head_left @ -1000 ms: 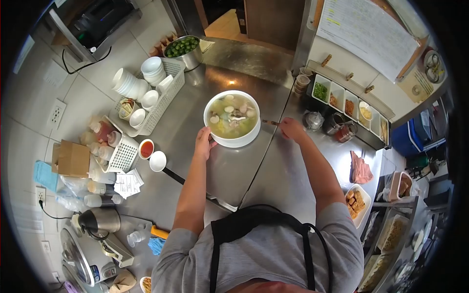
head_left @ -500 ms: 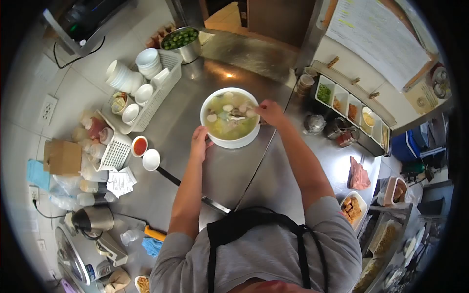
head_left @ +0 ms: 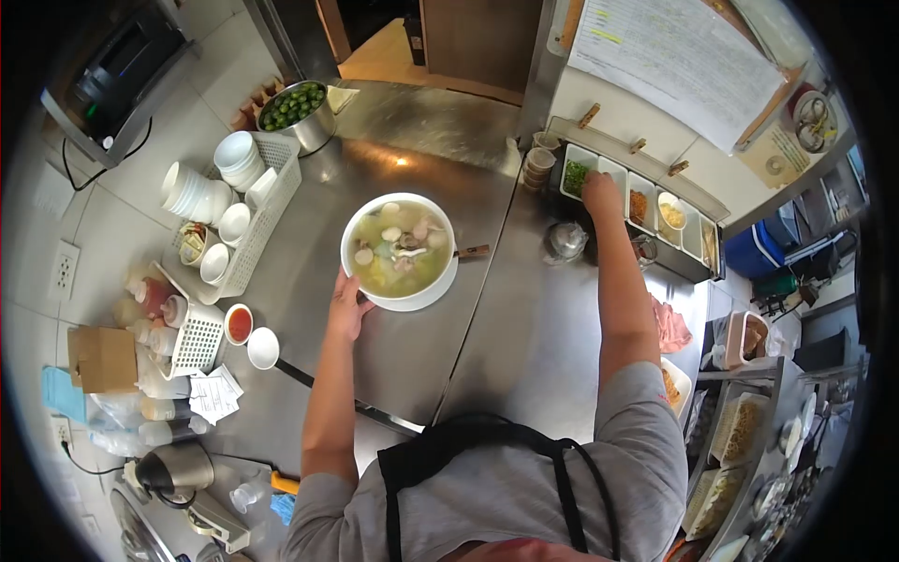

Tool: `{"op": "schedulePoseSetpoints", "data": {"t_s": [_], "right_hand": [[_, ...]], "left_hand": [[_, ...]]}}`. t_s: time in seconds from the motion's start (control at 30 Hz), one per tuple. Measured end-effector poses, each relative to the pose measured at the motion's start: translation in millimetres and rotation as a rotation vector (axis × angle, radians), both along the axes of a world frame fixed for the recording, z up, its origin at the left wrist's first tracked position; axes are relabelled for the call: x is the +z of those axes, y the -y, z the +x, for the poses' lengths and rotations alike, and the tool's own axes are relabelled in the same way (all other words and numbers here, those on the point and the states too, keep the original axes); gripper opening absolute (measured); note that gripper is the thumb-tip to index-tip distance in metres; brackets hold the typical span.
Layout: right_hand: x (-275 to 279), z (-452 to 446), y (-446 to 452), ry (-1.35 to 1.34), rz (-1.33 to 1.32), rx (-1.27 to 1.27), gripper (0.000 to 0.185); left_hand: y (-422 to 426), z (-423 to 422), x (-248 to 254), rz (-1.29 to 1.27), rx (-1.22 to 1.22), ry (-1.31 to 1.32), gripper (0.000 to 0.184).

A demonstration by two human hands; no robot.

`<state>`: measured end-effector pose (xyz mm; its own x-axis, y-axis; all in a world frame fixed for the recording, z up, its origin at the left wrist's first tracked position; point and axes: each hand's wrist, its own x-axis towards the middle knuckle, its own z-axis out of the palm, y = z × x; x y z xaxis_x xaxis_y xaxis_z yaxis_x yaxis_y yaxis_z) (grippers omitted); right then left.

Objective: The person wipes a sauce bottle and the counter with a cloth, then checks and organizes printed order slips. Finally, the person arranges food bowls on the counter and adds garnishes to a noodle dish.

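Note:
A large white bowl of soup point(head_left: 401, 245) with round pale pieces in it stands on a white plate on the steel counter point(head_left: 393, 347). My left hand point(head_left: 347, 307) is at the bowl's lower left rim, thumb on the edge and fingers around its side. Reaching to the right, my right hand point(head_left: 602, 195) is over the topping containers, at the one beside the chopped green herbs point(head_left: 576, 176); its fingertips are hidden. Close to the bowl's right side lies a wooden clip point(head_left: 473, 251).
White baskets hold stacked bowls point(head_left: 240, 161) and squeeze bottles point(head_left: 154, 290) at left. A pot of green fruit point(head_left: 295, 108) stands at the back left. Near the right arm are a wrapped jar point(head_left: 566, 242) and a pink cloth point(head_left: 670, 328). A knife with an orange handle point(head_left: 284, 482) lies lower left.
My right hand has moved from the bowl's right rim to the topping containers. My left hand has stayed at the bowl. The whole view has shifted, and the wooden clip shows beside the bowl.

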<state>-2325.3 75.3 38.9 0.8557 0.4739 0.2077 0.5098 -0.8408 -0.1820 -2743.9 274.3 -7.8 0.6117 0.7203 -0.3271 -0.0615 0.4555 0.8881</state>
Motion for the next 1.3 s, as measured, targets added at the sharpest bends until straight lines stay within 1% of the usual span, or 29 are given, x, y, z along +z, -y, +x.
{"op": "schedulePoseSetpoints", "data": {"t_s": [0.07,0.17,0.27,0.37,0.47,0.57,0.67,0.7,0.8,0.87,0.93,1.07,1.13,1.17,1.3], "right_hand": [[6.9,3.3,-8.6,-0.026,0.027,0.083,0.019],[1.8,9.9,-31.5,-0.146,-0.105,0.019,0.020],[-11.2,20.8,-45.6,-0.186,-0.199,0.014,0.021],[-16.0,28.1,-47.0,-0.183,-0.172,-0.004,0.021],[-16.1,32.8,-43.0,-0.120,-0.048,-0.028,0.022],[-13.6,48.6,-34.9,-0.030,0.133,0.024,0.017],[5.0,49.4,-28.2,-0.665,0.847,-0.108,0.012],[0.5,58.4,-26.4,-0.832,0.997,-0.001,0.015],[39.4,3.3,-46.0,-1.111,1.174,0.208,0.021],[50.0,-36.3,-69.6,-1.182,1.030,0.384,0.023],[62.0,-93.1,-94.2,-1.280,0.854,0.446,0.023],[55.5,-173.3,-139.4,-1.159,0.281,0.649,0.024],[26.1,-187.8,-160.2,-0.774,0.152,0.905,0.026],[23.5,-196.3,-166.6,-0.574,0.086,1.018,0.027],[37.1,-220.0,-171.8,-0.349,0.107,0.867,0.020]], "left_hand": [[1.8,1.5,5.7,-0.001,-0.010,-0.026,0.046],[2.0,1.6,8.5,0.001,-0.038,-0.030,0.046],[1.4,0.1,8.7,0.009,-0.040,-0.022,0.045],[1.5,0.3,-2.6,0.013,-0.015,0.006,0.045],[0.6,-1.8,-13.2,0.035,0.009,0.036,0.045],[0.0,-2.7,-20.6,0.066,0.029,0.037,0.046],[2.4,-2.4,-21.6,0.118,0.072,0.010,0.046],[1.8,-1.8,-29.1,0.158,0.132,-0.045,0.046],[11.6,3.7,-24.1,0.299,0.223,-0.074,0.046],[11.2,4.3,-29.5,0.314,0.267,-0.079,0.046],[10.8,4.3,-35.5,0.316,0.298,-0.058,0.046],[7.9,1.8,-43.7,0.302,0.312,0.023,0.044],[6.4,1.1,-48.0,0.306,0.308,0.055,0.042],[5.9,1.1,-50.1,0.312,0.306,0.070,0.042],[5.7,2.0,-51.6,0.300,0.335,0.072,0.040]]}}
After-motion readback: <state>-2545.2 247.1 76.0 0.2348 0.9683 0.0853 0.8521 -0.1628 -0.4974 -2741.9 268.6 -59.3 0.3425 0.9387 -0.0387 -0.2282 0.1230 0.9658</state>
